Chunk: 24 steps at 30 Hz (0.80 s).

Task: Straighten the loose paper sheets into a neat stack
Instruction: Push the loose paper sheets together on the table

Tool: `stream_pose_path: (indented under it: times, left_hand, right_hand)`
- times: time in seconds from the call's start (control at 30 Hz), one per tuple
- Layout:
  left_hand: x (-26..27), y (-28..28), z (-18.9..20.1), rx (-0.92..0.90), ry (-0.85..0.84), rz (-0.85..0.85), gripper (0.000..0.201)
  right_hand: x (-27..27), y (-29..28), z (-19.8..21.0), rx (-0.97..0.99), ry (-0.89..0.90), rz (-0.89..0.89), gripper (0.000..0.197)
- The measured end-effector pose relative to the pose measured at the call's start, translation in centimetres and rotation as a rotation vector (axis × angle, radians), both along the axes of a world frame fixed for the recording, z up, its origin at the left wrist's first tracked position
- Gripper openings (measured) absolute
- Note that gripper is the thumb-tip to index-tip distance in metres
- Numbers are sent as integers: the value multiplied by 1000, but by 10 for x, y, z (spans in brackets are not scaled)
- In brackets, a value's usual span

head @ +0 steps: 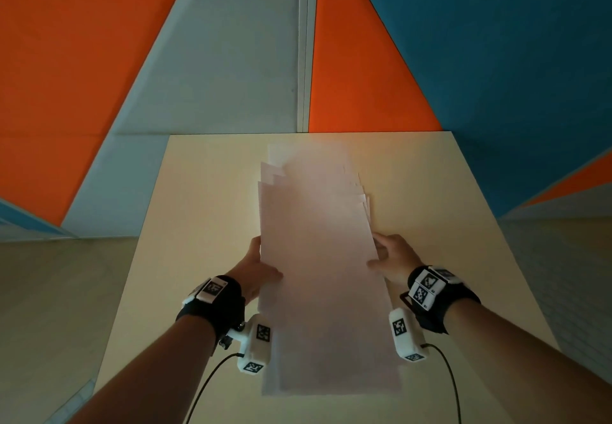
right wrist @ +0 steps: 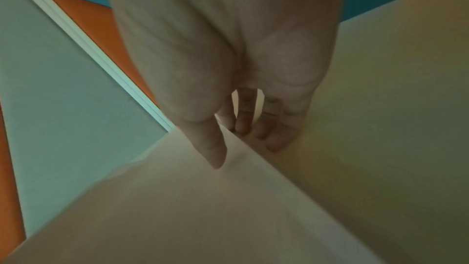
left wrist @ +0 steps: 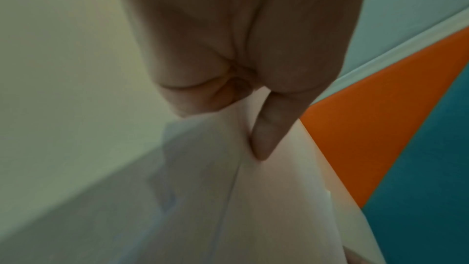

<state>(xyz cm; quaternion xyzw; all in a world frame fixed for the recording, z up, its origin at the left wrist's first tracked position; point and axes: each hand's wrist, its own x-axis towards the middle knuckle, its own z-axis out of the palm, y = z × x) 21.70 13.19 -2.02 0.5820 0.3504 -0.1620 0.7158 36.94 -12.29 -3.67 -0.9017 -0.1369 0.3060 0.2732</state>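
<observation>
Orange, grey and blue wall panels behind a pale worktop [head: 205, 191]. Paper sheets [head: 324, 258] held over its middle, lifted at the near end; whether the far end rests on the worktop, cannot tell. Left hand [head: 258, 268] pinches the left long edge, thumb on top. Right hand [head: 390, 254] pinches the right edge likewise. Far corners are staggered and fanned. Gathered, I judge, but not squared; tapping the edges flush remains.

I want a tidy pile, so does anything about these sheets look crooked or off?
Yes. The white paper sheets, held between the left hand and right hand over the beige table, are fanned: their far corners step out unevenly on both sides. No visible tears or spills.
</observation>
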Motion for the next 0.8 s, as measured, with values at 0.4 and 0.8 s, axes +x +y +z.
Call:
stream_pose_path:
  times: [0.4,0.8]
  left_hand:
    - [24,6,-9,314,15,-155,76]
    - [56,0,10,512,76,-68,50]
  right_hand:
    - [-8,2,-3,-113,-70,-31,78]
    - [33,33,1,-83,-44,-250,41]
